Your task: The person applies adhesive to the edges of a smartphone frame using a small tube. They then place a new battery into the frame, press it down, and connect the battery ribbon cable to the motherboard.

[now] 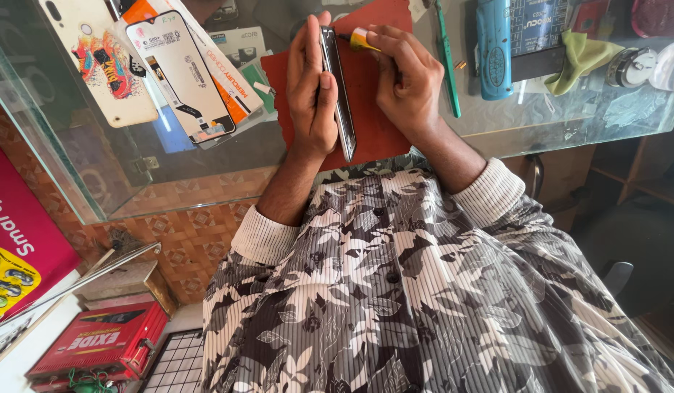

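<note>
Seen from above, a person in a grey leaf-print shirt sits at a glass tabletop [497,131]. In the upper middle of the frame, the left hand [311,91] is wrapped around a phone [339,94] held on its edge over a red mat [377,124]. The right hand [408,76] pinches a small tool with a yellow and white handle [360,40], its tip at the phone's upper end. In the upper left lie a white phone cover with a bright cartoon sticker [100,62], a new screen panel with black labels [180,76] and, beneath it, an orange and white box [238,91]. A green toothbrush [447,62] and a blue cylinder [493,47] lie to the upper right, beside a yellow-green cloth [581,58]. At lower left sit a pink sign [13,225] and a red rectangular box [96,346].
</note>
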